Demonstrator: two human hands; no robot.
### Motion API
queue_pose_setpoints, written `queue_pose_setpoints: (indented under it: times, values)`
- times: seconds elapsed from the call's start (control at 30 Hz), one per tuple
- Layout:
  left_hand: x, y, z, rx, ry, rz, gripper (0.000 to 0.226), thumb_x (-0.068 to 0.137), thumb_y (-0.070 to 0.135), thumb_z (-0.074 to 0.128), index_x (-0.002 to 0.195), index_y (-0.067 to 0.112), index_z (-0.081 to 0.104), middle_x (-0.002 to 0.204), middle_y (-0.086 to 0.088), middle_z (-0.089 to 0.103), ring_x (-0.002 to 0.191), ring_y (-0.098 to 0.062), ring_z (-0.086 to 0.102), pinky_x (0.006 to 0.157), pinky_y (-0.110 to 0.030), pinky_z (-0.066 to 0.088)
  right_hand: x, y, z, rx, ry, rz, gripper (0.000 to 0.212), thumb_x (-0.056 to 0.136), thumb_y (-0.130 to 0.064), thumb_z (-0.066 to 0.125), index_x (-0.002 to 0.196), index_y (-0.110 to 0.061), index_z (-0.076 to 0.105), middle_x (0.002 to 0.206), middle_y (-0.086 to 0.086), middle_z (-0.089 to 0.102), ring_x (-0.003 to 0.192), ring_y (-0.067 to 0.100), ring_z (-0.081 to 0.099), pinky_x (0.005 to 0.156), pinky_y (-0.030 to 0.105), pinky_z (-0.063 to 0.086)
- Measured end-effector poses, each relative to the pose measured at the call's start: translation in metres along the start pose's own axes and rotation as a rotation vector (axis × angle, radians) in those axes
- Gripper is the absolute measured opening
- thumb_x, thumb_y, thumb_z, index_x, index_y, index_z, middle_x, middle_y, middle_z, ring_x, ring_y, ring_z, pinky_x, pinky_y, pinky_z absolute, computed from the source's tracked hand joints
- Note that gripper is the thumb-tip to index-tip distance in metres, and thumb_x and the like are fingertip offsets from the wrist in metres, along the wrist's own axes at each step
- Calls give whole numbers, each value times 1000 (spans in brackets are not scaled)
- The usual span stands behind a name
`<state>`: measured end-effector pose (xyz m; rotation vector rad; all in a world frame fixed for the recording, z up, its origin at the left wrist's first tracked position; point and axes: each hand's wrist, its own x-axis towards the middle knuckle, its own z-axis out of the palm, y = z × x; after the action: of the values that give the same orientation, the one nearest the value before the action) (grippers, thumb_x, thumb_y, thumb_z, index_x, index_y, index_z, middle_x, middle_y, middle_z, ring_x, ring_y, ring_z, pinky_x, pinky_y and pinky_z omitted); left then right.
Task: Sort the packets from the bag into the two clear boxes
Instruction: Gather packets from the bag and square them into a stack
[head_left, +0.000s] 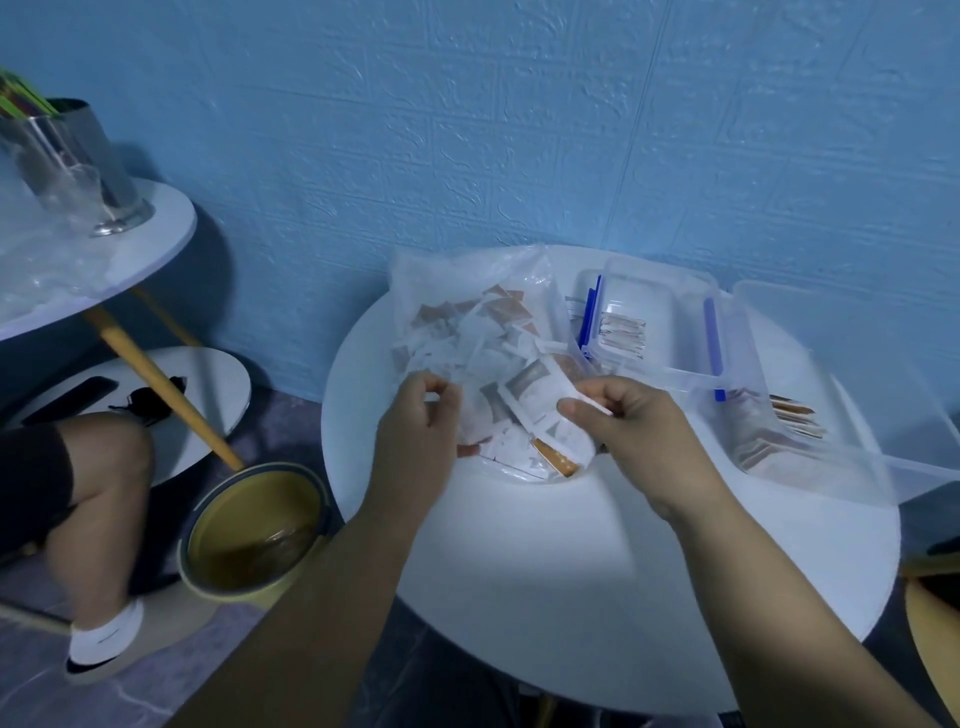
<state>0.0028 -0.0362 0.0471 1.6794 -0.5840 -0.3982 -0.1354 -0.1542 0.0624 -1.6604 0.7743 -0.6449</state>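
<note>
Tabletop (597, 571), round and white, fills the middle and right of the frame and keeps everything within reach. At its centre lies the bag (457, 280), clear plastic, its mouth turned toward the person so the packets (467, 332) inside can be drawn out low. To its right stand two clear boxes. The far box (639, 296), with blue latches, holds a few. The near box (841, 338), at the right edge, holds a stack, probably one kind each. The left grip (415, 415) pinches the bag's near edge, likely to hold it open. The right grip (628, 421) pinches one packet (540, 400) at the mouth.
</note>
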Motion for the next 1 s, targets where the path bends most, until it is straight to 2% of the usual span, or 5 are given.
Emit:
queue_pose_setpoints:
  times: [0.17, 0.27, 0.37, 0.73, 1.0]
  values:
    - [-20, 3, 18, -396, -164, -334, 15, 94, 34, 47, 95, 25, 58, 107, -8, 65, 92, -24, 67, 71, -36, 58, -9, 1, 12, 23, -98, 11, 13, 82, -7, 67, 76, -18, 71, 64, -8, 68, 54, 7, 56, 50, 18, 46]
    - [-24, -2, 14, -409, -251, -316, 33, 81, 49, 53, 104, 26, 60, 103, -1, 68, 91, -19, 68, 74, -35, 57, -11, 6, 13, 21, -133, -5, 14, 79, -6, 70, 76, -20, 71, 68, -11, 69, 61, 6, 59, 58, 17, 46]
    - [-32, -7, 10, -246, -311, -196, 11, 85, 25, 64, 95, 29, 61, 93, 7, 68, 87, -11, 68, 71, -29, 57, -12, 12, 17, 28, -134, -10, 11, 74, -4, 74, 80, -12, 69, 57, -13, 59, 55, 0, 52, 55, 11, 41]
    - [-38, -22, -10, -143, -106, -214, 12, 87, 13, 63, 96, 19, 60, 94, 3, 65, 71, -3, 65, 53, -10, 48, -9, 26, 35, -185, -131, -155, 14, 77, -11, 73, 85, -23, 71, 73, -2, 58, 58, 4, 46, 57, 12, 37]
    - [-30, -33, -37, 17, 83, -179, 22, 86, 31, 62, 107, 24, 58, 101, 3, 67, 90, -18, 64, 80, -43, 55, 17, 39, 45, -706, 108, -384, 29, 79, -32, 71, 105, -22, 65, 105, -6, 58, 93, 13, 58, 69, 26, 47]
